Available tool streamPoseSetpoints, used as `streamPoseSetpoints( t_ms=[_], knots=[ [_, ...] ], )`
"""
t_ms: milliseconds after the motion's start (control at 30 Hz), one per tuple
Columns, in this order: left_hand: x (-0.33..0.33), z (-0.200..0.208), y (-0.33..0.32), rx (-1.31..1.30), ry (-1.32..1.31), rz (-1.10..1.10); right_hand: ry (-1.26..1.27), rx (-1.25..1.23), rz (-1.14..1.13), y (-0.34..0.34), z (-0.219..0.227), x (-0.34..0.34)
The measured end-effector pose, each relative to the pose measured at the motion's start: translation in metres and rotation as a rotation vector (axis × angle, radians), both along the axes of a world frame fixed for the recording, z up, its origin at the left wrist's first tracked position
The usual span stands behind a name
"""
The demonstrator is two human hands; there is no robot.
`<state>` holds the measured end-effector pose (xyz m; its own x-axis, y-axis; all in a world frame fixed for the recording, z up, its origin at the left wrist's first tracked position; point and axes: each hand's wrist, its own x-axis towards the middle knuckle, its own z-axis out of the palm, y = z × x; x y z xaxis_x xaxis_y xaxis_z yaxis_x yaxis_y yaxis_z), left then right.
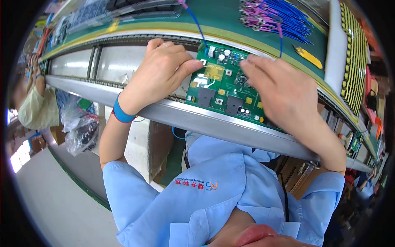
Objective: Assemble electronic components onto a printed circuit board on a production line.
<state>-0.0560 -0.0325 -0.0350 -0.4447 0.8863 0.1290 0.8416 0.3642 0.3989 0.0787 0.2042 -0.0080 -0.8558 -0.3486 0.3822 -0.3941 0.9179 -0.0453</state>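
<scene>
The green board [232,84] lies between both hands on the rails, long axis left to right. The left hand [158,68] has its thumb at the board's left edge, fingers curled; the right hand [290,90] covers its right part, fingers blurred. I cannot tell whether either grips.

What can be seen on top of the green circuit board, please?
The green circuit board carries two dark blocks, white-topped round components and small yellow squares. Whatever lies beneath the right hand, over the board's right side, is covered and cannot be seen.
</scene>
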Motion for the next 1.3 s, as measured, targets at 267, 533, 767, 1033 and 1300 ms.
streamPoseSetpoints(
  t_ms=[267,533,767,1033,1300],
  knots=[
    [0.021,0.020,0.062,-0.059,-0.082,-0.150,-0.085,-0.147,0.250,-0.024,0.006,0.063],
    [0.062,0.020,0.151,-0.023,-0.084,-0.458,-0.260,0.097,-0.007,-0.001,0.001,0.088],
    [0.084,0.009,0.182,0.050,-0.081,-0.575,-0.324,0.046,-0.396,0.045,-0.005,0.130],
    [0.071,0.009,0.161,-0.071,-0.187,-0.553,-0.392,0.042,-0.823,0.095,-0.004,0.177],
    [0.069,0.002,0.156,-0.052,-0.234,-0.556,-0.426,0.049,-0.953,0.123,-0.006,0.191]
  ],
)
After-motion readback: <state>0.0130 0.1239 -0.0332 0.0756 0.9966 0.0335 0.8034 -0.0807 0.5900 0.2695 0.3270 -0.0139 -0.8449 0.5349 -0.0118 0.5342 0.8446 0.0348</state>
